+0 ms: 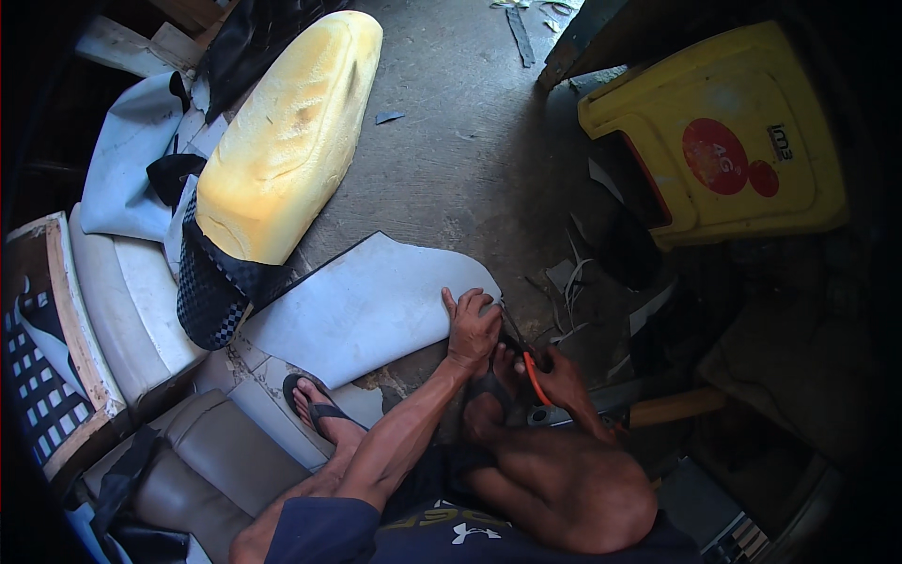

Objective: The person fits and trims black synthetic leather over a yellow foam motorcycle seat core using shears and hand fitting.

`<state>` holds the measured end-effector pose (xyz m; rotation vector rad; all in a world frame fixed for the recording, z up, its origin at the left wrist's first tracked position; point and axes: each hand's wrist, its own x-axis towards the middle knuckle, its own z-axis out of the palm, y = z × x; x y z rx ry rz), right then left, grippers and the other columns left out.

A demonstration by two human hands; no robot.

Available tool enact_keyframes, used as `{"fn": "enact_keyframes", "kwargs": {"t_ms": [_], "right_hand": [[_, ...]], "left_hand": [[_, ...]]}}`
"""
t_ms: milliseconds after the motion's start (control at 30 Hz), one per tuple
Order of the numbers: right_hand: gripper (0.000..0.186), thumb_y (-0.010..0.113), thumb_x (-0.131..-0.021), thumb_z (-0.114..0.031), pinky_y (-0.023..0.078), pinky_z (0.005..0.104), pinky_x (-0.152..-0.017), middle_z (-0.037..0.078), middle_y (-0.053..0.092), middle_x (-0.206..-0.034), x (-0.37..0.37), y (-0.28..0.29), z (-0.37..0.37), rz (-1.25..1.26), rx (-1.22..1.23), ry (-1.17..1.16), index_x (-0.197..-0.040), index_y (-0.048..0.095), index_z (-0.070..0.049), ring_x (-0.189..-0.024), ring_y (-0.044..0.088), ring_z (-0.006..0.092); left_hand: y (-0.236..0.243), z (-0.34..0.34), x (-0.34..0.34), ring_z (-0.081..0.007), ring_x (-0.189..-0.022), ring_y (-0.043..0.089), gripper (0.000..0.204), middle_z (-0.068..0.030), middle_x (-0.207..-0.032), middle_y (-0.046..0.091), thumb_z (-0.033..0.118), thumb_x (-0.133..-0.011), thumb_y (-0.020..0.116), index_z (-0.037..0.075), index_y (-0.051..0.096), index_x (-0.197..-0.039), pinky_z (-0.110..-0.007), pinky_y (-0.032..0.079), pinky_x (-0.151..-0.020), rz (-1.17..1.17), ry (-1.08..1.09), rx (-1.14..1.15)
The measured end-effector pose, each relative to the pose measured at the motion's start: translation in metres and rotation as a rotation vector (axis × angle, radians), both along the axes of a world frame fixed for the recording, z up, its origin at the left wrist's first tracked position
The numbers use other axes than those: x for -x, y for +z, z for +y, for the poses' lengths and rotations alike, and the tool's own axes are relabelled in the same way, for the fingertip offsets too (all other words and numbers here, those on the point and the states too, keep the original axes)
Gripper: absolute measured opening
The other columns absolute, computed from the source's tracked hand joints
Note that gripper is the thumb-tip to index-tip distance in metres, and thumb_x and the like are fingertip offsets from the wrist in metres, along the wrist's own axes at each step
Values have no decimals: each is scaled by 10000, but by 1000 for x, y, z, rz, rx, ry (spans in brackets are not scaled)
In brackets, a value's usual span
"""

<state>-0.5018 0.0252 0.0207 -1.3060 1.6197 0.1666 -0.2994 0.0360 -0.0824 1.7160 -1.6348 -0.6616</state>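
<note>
A large pale sheet of what looks like upholstery material [366, 310] lies on the floor in front of me, its rounded end toward the right. My left hand [474, 327] grips that end, fingers bent over its edge. Just right of it, my right hand [566, 383] is closed around orange-handled scissors [535, 378]. The dark blades point toward the sheet's right edge; their tips are hard to make out. Beyond the sheet rests a yellow foam seat pad [291, 132], with black checkered material [211, 282] at its near end.
At left are cushioned pieces [127, 301], a wooden frame with woven strips [58, 320] and a brown padded seat [207, 461]. A yellow plastic stool [752, 132] lies at the far right. Thin offcuts [568, 282] litter the floor near a wooden-handled tool [672, 407].
</note>
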Motion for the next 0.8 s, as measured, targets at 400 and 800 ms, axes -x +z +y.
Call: {"fn": "enact_keyframes", "kwargs": {"t_ms": [400,800], "right_hand": [[756,768,-802,-674,524,430,-760,228,691,-885,6,0,-13,-6,-49,23,-979,625,47,-832,688,314],[771,777,-785,-688,523,439,-733,233,687,-839,-16,-15,-42,-26,-13,90,-967,638,48,-806,687,310]], "left_hand": [[-2,1,-6,-325,-1292,545,152,-57,-1164,628,159,-855,717,140,703,-1005,-802,117,-1142,-19,-43,24],[3,1,-8,-336,-1314,530,145,-56,-1181,628,173,-869,709,152,705,-1012,-802,132,-1136,4,-64,41]]}}
